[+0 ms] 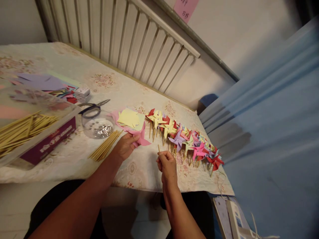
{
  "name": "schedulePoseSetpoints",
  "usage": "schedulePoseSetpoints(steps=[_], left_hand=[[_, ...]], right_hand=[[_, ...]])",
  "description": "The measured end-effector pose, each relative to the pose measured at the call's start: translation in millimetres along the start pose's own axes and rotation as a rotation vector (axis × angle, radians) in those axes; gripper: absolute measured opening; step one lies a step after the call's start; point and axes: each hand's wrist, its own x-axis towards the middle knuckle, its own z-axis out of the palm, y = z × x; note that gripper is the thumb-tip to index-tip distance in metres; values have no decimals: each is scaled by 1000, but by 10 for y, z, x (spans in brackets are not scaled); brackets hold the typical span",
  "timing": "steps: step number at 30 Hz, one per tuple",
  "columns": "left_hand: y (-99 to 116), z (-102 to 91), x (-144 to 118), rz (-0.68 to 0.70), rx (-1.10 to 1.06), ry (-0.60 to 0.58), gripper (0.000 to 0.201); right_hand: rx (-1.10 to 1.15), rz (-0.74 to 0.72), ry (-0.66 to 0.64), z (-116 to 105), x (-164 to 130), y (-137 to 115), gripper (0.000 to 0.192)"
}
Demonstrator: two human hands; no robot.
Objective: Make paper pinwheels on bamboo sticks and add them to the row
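Observation:
My left hand (126, 145) rests on a pink paper square (141, 137) at the edge of a small stack of yellow and pink paper pieces (129, 118). My right hand (166, 164) pinches a short wooden stick (159, 148) upright, just left of a row of finished paper pinwheels (184, 137) in yellow, red, purple and pink that lie along the table toward the right. A loose bundle of wooden sticks (105, 149) lies left of my left hand.
A clear round dish of small metal pins (99, 127) and scissors (93, 107) sit behind the sticks. A clear box with more sticks (27, 127) stands at left, coloured paper sheets (42, 83) behind it. A radiator (129, 36) lines the wall; blue cloth (269, 132) hangs at right.

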Motion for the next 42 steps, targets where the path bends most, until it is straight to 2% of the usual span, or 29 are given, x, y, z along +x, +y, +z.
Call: schedulePoseSetpoints(steps=[11, 19, 27, 33, 38, 42], left_hand=[[10, 18, -6, -44, -35, 45, 29], [24, 31, -17, -37, -46, 47, 28], [16, 33, -15, -28, -73, 44, 28], [27, 58, -26, -23, -58, 45, 27], [34, 64, -25, -26, -62, 39, 26], [54, 92, -35, -38, -77, 44, 28]], right_hand=[[-12, 32, 15, -5, 7, 23, 28], [33, 39, -33, 9, 5, 36, 15], [9, 44, -25, 18, -1, 34, 27], [19, 45, -38, 18, -8, 31, 18], [44, 37, -29, 20, -10, 12, 27], [51, 30, -17, 18, -8, 13, 24]])
